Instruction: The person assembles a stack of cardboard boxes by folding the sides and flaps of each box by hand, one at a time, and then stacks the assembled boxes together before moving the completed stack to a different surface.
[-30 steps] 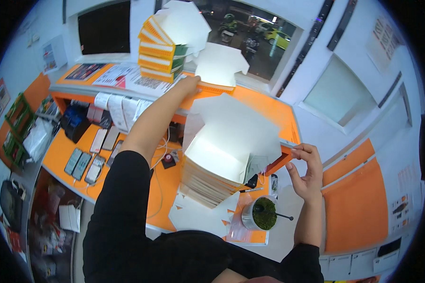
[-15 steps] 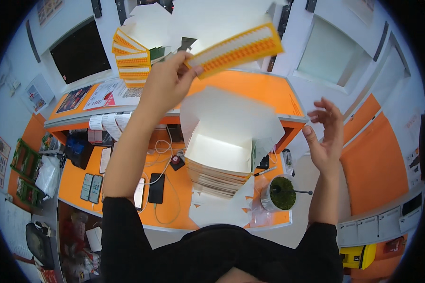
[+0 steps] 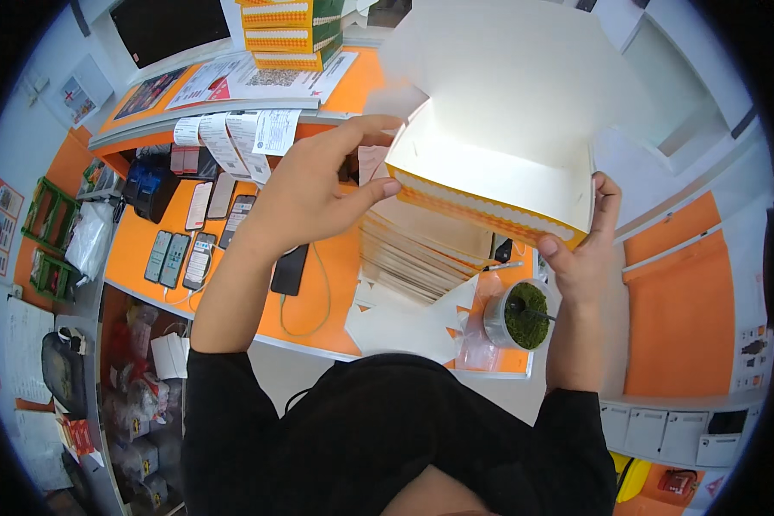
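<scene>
An open paper food box (image 3: 486,209), white inside with a yellow and orange patterned front, is held up in front of me with its lid raised. My left hand (image 3: 314,185) grips its left end, the thumb against the front corner. At the other end my right hand (image 3: 580,249) has its thumb on the front and its fingers round the side. Beneath the box stands a nested stack of similar boxes (image 3: 408,262) on the orange desk, partly hidden. More yellow and green boxes (image 3: 279,39) are piled on the raised counter, beyond my left hand.
Several phones (image 3: 175,258) lie on the desk's left side, with charging cables. Printed receipts (image 3: 232,142) hang from the counter edge. A clear tub of chopped greens (image 3: 525,316) stands at the desk's right. Flattened white card (image 3: 396,331) lies at the front.
The box came down from over the counter to in front of me, its open inside now showing. My right hand moved in and took hold of its right end. The view shifted.
</scene>
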Demonstrator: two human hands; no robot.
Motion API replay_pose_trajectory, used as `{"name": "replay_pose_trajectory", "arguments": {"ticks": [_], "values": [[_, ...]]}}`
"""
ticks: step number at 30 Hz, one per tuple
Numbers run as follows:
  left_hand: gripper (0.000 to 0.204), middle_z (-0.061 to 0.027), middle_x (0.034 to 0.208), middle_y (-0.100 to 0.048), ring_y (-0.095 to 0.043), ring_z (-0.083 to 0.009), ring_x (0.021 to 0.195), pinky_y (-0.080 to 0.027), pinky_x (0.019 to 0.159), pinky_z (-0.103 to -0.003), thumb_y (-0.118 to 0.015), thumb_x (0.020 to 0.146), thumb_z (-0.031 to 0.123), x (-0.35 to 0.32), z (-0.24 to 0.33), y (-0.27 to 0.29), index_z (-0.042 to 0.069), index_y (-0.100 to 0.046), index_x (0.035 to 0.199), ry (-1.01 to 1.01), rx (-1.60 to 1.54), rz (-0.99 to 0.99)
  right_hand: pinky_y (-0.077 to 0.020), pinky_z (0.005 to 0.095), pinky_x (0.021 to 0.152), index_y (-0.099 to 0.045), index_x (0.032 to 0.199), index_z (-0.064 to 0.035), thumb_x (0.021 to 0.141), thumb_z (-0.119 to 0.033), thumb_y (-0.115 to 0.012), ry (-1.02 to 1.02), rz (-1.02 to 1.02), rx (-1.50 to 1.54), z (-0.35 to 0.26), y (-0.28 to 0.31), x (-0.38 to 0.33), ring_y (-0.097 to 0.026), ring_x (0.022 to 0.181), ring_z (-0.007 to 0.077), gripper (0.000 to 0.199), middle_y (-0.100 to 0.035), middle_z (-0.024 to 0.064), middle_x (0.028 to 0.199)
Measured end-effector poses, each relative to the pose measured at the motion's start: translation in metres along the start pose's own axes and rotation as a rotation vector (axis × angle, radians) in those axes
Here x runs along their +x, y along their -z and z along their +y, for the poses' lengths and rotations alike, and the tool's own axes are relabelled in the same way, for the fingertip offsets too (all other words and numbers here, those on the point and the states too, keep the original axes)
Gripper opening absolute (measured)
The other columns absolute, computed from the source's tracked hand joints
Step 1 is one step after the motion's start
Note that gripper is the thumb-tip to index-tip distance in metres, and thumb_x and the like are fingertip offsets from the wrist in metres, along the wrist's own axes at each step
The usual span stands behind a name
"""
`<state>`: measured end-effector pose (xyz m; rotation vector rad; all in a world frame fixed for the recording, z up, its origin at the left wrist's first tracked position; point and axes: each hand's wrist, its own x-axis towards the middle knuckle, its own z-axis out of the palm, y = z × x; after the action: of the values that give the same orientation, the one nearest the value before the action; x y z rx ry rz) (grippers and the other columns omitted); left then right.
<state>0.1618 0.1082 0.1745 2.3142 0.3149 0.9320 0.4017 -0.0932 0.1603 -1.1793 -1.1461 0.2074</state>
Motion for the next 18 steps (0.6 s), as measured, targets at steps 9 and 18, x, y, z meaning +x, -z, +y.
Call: {"name": "replay_pose_trajectory", "arguments": {"ticks": [9, 18], "values": [[0.04, -0.0177, 0.114, -0.074, -0.074, -0.0247, 0.096, -0.057, 0.086, -0.032, -0.087, 0.078, 0.022, -0.022, -0.023, -0.015, 0.004, -0.076, 0.112, 0.11, 0.038, 0.014, -0.0446, 0.0385, 0.107, -0.033, 0.127, -0.0119, 0.062, -0.036, -0.099, -0.04, -0.035, 0.048, 0.043, -0.018, -0.024, -0.049, 0.127, 0.0249, 0.095, -0.044, 0.009, 0.131], [0.053, -0.0178, 0.114, -0.075, -0.074, -0.0227, 0.098, -0.057, 0.087, -0.034, -0.091, 0.071, 0.02, -0.027, -0.025, -0.016, 0.005, -0.075, 0.119, 0.047, 0.022, -0.018, -0.041, 0.0451, 0.111, -0.03, 0.122, -0.013, 0.062, -0.031, -0.098, -0.043, -0.117, 0.014, 0.053, -0.004, -0.026, -0.05, 0.132, 0.0315, 0.093, -0.045, 0.0179, 0.138]]}}
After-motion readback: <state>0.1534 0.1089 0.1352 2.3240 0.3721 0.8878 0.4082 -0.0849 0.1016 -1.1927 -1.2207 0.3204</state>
